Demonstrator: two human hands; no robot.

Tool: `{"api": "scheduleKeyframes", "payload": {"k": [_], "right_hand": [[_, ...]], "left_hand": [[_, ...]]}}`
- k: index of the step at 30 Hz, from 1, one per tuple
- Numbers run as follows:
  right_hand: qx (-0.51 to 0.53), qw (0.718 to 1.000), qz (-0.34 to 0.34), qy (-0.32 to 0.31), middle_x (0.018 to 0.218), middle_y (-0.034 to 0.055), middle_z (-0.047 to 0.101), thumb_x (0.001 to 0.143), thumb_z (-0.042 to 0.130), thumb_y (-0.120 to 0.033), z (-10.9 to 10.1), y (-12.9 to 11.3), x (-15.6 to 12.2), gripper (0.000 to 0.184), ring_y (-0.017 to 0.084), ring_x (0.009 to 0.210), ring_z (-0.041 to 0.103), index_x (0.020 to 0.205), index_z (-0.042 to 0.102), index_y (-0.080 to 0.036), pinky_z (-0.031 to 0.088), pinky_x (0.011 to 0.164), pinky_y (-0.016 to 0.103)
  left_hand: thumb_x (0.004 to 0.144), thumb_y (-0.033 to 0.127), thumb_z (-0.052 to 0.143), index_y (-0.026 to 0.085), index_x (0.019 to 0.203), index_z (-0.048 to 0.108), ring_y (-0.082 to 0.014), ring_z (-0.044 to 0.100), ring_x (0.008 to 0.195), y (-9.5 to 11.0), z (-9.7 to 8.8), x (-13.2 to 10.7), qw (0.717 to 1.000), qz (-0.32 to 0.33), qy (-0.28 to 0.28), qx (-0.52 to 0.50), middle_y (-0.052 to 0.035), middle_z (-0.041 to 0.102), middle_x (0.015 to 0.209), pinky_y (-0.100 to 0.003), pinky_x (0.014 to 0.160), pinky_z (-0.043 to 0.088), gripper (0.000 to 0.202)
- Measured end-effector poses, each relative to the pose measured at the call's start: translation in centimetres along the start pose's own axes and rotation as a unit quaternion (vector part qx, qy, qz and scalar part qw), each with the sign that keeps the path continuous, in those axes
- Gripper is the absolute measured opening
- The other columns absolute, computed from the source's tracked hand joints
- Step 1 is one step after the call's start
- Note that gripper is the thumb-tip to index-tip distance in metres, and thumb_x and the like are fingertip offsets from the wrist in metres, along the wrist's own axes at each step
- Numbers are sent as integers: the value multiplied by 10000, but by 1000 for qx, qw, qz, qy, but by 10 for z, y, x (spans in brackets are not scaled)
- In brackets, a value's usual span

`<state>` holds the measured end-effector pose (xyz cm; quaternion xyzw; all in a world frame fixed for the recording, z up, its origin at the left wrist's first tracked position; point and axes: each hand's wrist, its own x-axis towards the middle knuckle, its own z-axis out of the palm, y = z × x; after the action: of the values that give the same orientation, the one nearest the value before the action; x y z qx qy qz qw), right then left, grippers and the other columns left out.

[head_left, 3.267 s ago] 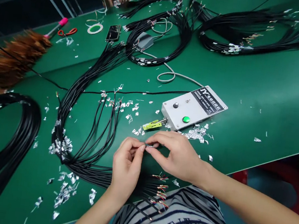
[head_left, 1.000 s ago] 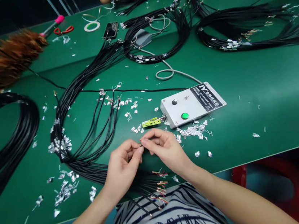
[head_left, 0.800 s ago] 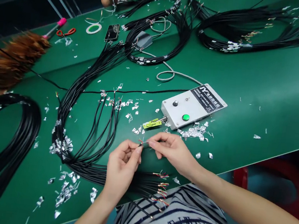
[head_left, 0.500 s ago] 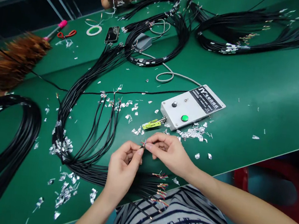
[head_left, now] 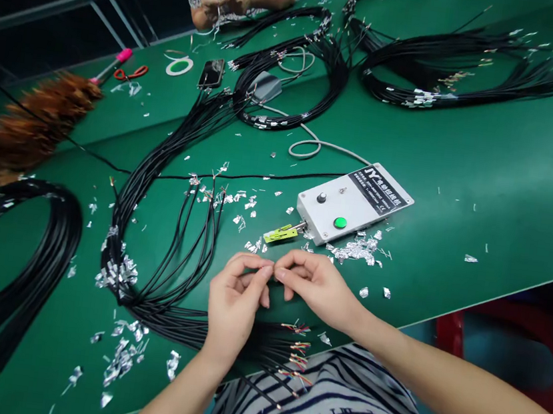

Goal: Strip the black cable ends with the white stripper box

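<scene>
My left hand (head_left: 234, 302) and my right hand (head_left: 314, 285) meet fingertip to fingertip just above the green table's (head_left: 488, 159) front edge, both pinched on the end of a thin black cable (head_left: 248, 272). The cable end itself is mostly hidden between the fingers. Below my hands lies a bundle of black cables (head_left: 168, 308) whose stripped coloured wire ends (head_left: 295, 357) fan out near my striped shirt. A grey control box (head_left: 355, 203) with a green button and a black knob sits just beyond my right hand, a yellow-green clip (head_left: 280, 234) at its near-left corner.
Silver foil scraps (head_left: 359, 249) litter the table around the box and cables. Large coils of black cable lie at far left (head_left: 8, 255) and at the back (head_left: 449, 74). A feather duster (head_left: 29, 126), red scissors (head_left: 131, 73), tape roll (head_left: 179, 65) and phone (head_left: 211, 73) lie at back left. Another person's hands (head_left: 225, 2) work opposite.
My fingertips have closed together over the cable end, hiding the coloured wires that showed between them half a second ago. The view has tilted slightly downward.
</scene>
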<state>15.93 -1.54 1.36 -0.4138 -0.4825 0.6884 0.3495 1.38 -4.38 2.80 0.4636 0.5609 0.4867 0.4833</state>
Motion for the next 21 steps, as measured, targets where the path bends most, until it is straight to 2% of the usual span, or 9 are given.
{"api": "scheduleKeyframes", "payload": {"k": [3,6,8,10,12,14,16,19,21], "right_hand": [[-145,986,-79,30,756,5,594,898,553,-294,-2,1,-1,176,113,593,580,790,629,-176,450,558,251],[-308,935,-170,42,847,39,645,949,494,-219,-9,2,-3,189,157,756,627,856,654,-180,481,682,289],[-415,885,-207,45,934,61,686,963,476,-187,-14,0,-5,183,186,838,643,959,658,-174,478,732,314],[-518,822,-232,51,1037,90,700,958,510,-197,-16,-4,-7,184,214,886,646,1079,642,-154,462,738,334],[-600,754,-262,50,1048,104,706,938,571,-228,-14,-9,-6,195,233,895,639,1093,644,-135,430,725,344],[-648,699,-301,31,912,74,719,928,593,-221,-12,-13,-3,119,218,817,626,953,680,-143,377,685,338],[-668,664,-337,5,760,30,696,937,567,-173,-13,-14,1,176,186,709,592,802,681,-162,321,652,331],[-669,642,-374,-15,722,10,690,960,514,-137,-21,-16,6,245,161,670,557,791,689,-173,271,648,325],[-672,631,-387,-4,771,15,715,975,505,-151,-28,-20,11,248,165,715,561,824,698,-180,256,660,327]], "left_hand": [[884,217,608,179,820,657,-87,564,541,-4,-2,-4,993,58,13,99,-12,601,839,-214,474,443,89],[905,191,567,187,792,643,-141,606,715,-10,-3,-5,974,113,17,194,-19,623,799,-242,626,482,136],[918,194,544,189,792,629,-153,605,740,-13,-3,-4,971,108,12,215,-17,625,779,-254,661,479,152],[927,212,530,190,803,620,-154,600,720,-15,-3,-3,973,90,5,215,-17,622,780,-257,650,471,155],[926,222,527,190,801,610,-156,598,701,-15,-3,-2,973,79,-6,215,-15,616,771,-257,637,464,154],[922,207,521,192,773,595,-152,585,675,-12,-4,-1,968,88,-18,233,-8,601,740,-254,624,450,167],[916,173,508,195,739,577,-147,567,660,-8,-5,0,958,119,-29,259,-1,583,710,-249,620,437,191],[906,142,498,199,717,564,-145,558,663,-3,-7,1,948,162,-40,271,0,580,700,-244,627,433,209],[903,153,506,198,715,569,-147,560,663,-1,-9,4,951,160,-32,264,-2,583,699,-244,626,435,203]]}}
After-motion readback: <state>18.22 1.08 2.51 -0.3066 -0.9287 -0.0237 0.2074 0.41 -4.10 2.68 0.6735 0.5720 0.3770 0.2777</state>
